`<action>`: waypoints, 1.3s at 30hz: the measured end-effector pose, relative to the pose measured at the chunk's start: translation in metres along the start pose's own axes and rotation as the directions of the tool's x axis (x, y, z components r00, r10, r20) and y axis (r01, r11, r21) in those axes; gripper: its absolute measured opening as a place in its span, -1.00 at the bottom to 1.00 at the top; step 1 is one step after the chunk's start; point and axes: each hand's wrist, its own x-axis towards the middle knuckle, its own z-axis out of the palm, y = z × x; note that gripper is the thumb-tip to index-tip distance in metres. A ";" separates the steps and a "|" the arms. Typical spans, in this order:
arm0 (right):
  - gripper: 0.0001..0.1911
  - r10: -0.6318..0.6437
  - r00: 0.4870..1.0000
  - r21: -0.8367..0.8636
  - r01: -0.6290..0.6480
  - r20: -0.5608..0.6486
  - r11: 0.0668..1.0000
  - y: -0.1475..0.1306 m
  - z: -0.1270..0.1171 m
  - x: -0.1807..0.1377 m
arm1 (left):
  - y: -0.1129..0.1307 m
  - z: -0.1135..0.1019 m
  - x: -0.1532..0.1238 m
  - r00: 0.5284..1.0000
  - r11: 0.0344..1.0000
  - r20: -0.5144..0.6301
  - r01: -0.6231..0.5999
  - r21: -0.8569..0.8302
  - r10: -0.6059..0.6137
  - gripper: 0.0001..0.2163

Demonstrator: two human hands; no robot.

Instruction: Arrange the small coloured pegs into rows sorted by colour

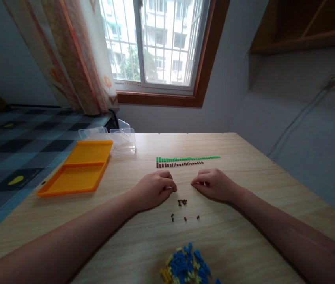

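My left hand [156,189] rests on the table with thumb and forefinger pinched together; anything between them is too small to make out. Across a small gap, my right hand [213,184] is likewise closed in a pinch, its fingertips hiding whatever they may hold. Just beyond both hands lies a row of brown bricks [179,165], with a row of green bricks [185,159] behind it. Nearer to me, between the forearms, is a small heap of tiny brown bricks [182,202]. Several single brown pieces, including one brown brick [185,219], lie scattered below it.
At the front edge of view sits a pile of blue and yellow bricks [185,264]. An open orange case [75,179] lies on the left of the wooden table [262,225], with clear plastic boxes [122,142] behind. A window and a wall stand beyond.
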 end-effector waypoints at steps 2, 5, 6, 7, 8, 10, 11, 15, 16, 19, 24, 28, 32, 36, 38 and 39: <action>-0.83 -0.006 1.000 0.011 0.006 -0.022 1.000 0.002 -0.002 0.000 | 0.000 0.000 0.000 1.000 1.000 0.000 0.000 -0.003 0.000 -0.83; -0.83 -0.007 0.998 0.025 0.008 -0.055 1.000 0.004 -0.004 -0.001 | 0.001 -0.001 0.000 1.000 1.000 -0.002 0.014 -0.010 -0.014 -0.83; -0.83 -0.006 0.998 0.030 0.008 -0.058 1.000 0.004 -0.004 -0.002 | 0.002 -0.001 0.000 1.000 1.000 -0.003 0.022 -0.014 -0.022 -0.82; -0.83 -0.008 0.998 0.034 0.010 -0.057 0.999 0.004 -0.004 -0.002 | 0.003 -0.002 0.000 1.000 0.999 -0.005 0.030 -0.020 -0.030 -0.82; -0.84 -0.013 0.999 0.037 0.015 -0.049 0.999 0.003 -0.004 -0.003 | 0.003 -0.002 0.000 0.999 0.999 -0.007 0.035 -0.026 -0.035 -0.81; -0.84 -0.025 0.999 0.033 0.026 -0.030 0.999 0.001 -0.004 -0.003 | 0.005 -0.003 0.001 0.999 0.999 -0.007 0.040 -0.036 -0.040 -0.81; -0.83 -0.030 0.999 0.027 0.030 -0.018 0.999 0.000 -0.003 -0.003 | 0.005 -0.003 0.001 0.999 0.998 -0.006 0.041 -0.038 -0.041 -0.81; -0.82 -0.009 1.000 -0.002 0.009 0.006 1.000 0.009 -0.009 -0.004 | 0.005 -0.003 0.000 0.999 0.998 -0.016 0.047 -0.032 -0.047 -0.82; -0.82 0.010 1.000 -0.015 -0.010 -0.001 1.000 0.015 -0.013 -0.005 | 0.005 -0.003 0.000 0.999 0.998 -0.019 0.047 -0.032 -0.048 -0.82; -0.81 0.086 0.995 -0.075 -0.090 -0.051 0.993 0.043 -0.024 -0.008 | 0.003 -0.002 0.000 0.999 0.999 -0.020 0.041 -0.034 -0.042 -0.83; -0.74 0.234 0.959 -0.152 -0.259 -0.163 0.954 0.080 -0.032 -0.013 | 0.002 -0.001 0.000 0.998 0.998 -0.022 0.051 -0.029 -0.052 -0.82; -0.71 0.274 0.940 -0.176 -0.311 -0.204 0.934 0.082 -0.025 -0.008 | 0.002 -0.001 0.000 0.999 0.998 -0.030 0.039 -0.043 -0.040 -0.82; -0.71 0.282 0.933 -0.175 -0.323 -0.223 0.930 0.079 -0.019 -0.004 | 0.002 -0.001 0.000 0.999 0.998 -0.033 0.037 -0.048 -0.038 -0.81; -0.71 0.279 0.932 -0.160 -0.319 -0.232 0.934 0.079 -0.017 -0.004 | 0.002 -0.001 0.000 0.998 0.998 -0.032 0.043 -0.050 -0.045 -0.82; -0.71 0.274 0.933 -0.157 -0.315 -0.234 0.936 0.079 -0.018 -0.004 | 0.002 -0.001 0.000 0.999 0.998 -0.032 0.040 -0.055 -0.042 -0.82; -0.71 0.273 0.933 -0.157 -0.313 -0.236 0.937 0.079 -0.018 -0.004 | 0.002 -0.001 0.001 0.999 0.998 -0.032 0.040 -0.058 -0.042 -0.82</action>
